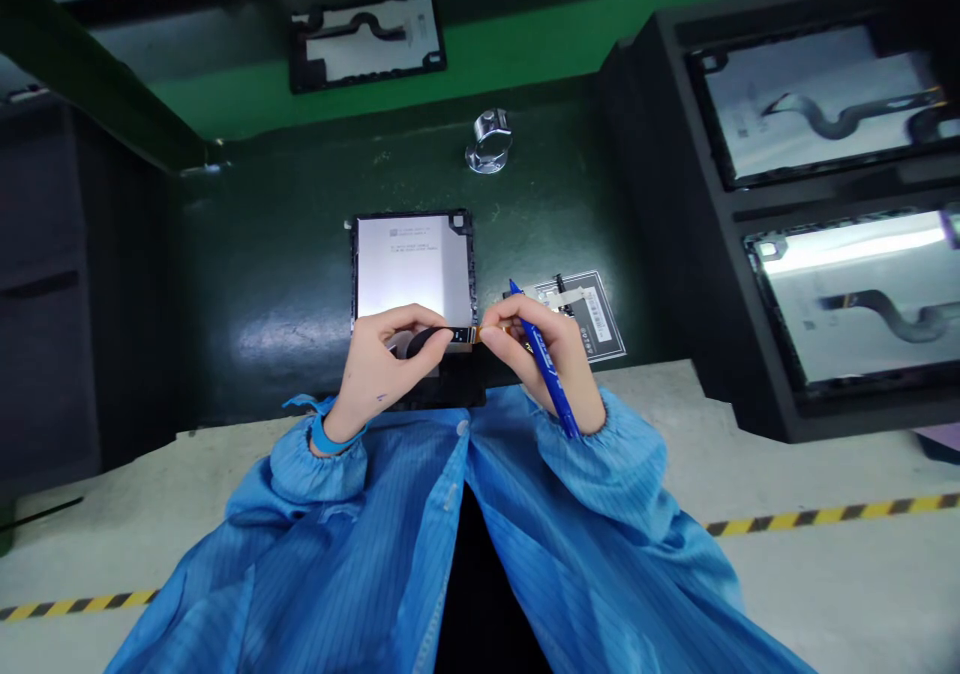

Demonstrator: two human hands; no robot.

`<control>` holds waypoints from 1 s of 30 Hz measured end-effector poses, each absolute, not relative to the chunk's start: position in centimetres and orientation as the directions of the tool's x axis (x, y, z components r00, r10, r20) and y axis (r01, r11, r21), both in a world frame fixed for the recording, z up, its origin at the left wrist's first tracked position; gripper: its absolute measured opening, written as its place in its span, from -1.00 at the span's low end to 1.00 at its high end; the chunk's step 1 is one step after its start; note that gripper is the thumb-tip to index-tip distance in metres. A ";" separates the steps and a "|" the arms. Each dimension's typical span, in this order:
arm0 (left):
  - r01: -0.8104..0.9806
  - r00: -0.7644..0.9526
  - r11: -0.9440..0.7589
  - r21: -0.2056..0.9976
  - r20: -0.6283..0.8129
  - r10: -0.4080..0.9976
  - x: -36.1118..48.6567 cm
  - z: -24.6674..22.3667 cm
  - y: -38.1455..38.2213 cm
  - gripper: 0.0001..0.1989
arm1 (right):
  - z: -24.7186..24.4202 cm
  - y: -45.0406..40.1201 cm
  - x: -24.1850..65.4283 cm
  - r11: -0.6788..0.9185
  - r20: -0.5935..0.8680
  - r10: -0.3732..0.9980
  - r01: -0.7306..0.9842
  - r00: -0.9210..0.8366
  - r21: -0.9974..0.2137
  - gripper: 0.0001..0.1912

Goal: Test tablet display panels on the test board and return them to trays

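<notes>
A flat panel [412,266] with a silvery back and black frame lies on the dark green bench in front of me. Over its near edge, my left hand [390,364] pinches a black ribbon cable [462,335] between thumb and fingers. My right hand [546,349] pinches the orange end of the cable from the other side, its fingertips close to the left ones. A blue pen [550,369] also rests in my right hand, slanting across the fingers and palm. Partly behind that hand is a dark printed card [598,319] with white labels.
A shiny metal ring-shaped object [490,141] stands on the bench [285,244] beyond the panel. Another panel [367,42] lies at the back. The black rack [667,204] at right holds two panels with cables; a dark box [45,284] stands at left.
</notes>
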State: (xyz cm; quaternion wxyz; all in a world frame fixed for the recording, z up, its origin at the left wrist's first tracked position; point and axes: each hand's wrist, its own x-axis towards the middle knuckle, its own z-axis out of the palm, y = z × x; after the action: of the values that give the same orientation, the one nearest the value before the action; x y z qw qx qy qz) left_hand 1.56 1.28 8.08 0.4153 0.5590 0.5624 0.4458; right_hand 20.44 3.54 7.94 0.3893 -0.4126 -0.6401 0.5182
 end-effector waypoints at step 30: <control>0.221 -0.008 -0.019 0.975 0.021 1.000 1.4 7.8 1.0 -0.93 | 8.5 3.5 20.3 0.204 0.083 0.895 0.236 -0.439 -0.950 -0.83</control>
State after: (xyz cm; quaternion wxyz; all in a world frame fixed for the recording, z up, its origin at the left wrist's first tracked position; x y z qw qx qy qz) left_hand 1.43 0.95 7.79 0.4339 0.5550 0.5498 0.4489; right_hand 20.31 3.46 8.50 0.3408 -0.4055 -0.6971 0.4831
